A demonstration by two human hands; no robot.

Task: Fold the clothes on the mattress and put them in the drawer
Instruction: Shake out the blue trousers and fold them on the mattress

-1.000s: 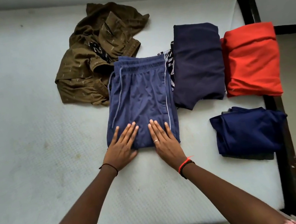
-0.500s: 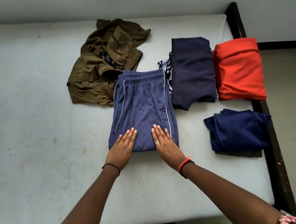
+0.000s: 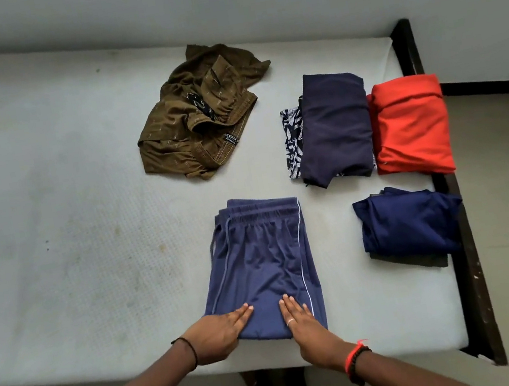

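Folded blue shorts [image 3: 263,258] with a white side stripe lie on the white mattress [image 3: 73,255] near its front edge, waistband away from me. My left hand [image 3: 217,335] holds the near hem at its left corner, fingers flat on top of the cloth. My right hand [image 3: 308,331] holds the hem to the right in the same way. Both thumbs are hidden. A crumpled olive garment [image 3: 199,125] lies unfolded farther back. No drawer is in view.
Folded clothes sit at the right: a dark navy piece [image 3: 332,127] over a patterned one [image 3: 293,140], a red piece [image 3: 409,125], and a navy blue piece [image 3: 407,222]. The dark bed frame [image 3: 467,259] runs along the right edge. A wall stands behind.
The blue shorts have slid toward me, away from the olive garment they were touching. My hands have shifted from flat on the cloth to its near hem.
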